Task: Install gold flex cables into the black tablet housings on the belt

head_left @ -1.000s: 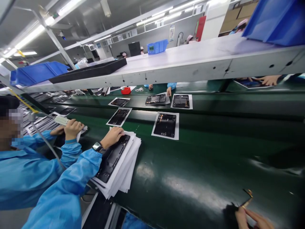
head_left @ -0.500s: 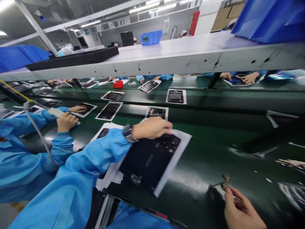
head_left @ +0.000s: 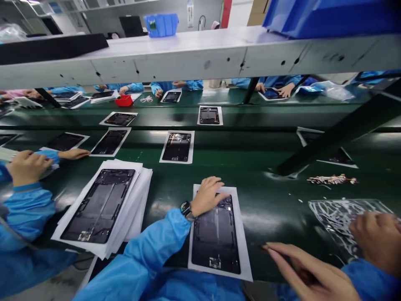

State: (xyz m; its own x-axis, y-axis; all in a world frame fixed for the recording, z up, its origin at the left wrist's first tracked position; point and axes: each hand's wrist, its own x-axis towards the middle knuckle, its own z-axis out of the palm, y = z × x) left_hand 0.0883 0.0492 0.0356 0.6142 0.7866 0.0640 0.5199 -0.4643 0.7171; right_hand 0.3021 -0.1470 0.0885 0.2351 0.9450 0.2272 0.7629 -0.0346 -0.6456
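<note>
Several rows of black tablet back panels (head_left: 177, 147) lay on white sheets along the long green counter (head_left: 269, 209), beneath a grey steel shelf (head_left: 175, 54) that carried a blue plastic bin (head_left: 326, 16). At the near right of the counter lay a clear plastic film (head_left: 341, 219) marked with white squiggles, flat on the belt, its longer side running across the counter from left to right with a slight tilt. The person's right hand (head_left: 377, 238) lay over the film's lower right part, fingers gently bent; I could not tell whether it had hold of the film. The left hand (head_left: 302, 269) was just beside the film's lower left corner, open, fingers long and nearly together, with nothing visible in them. A small strip of scraps (head_left: 332, 179) lay just above the film. Further left, a co-worker's hand (head_left: 206, 196), with a wristwatch (head_left: 185, 208), pressed on another panel on its sheet.
</note>
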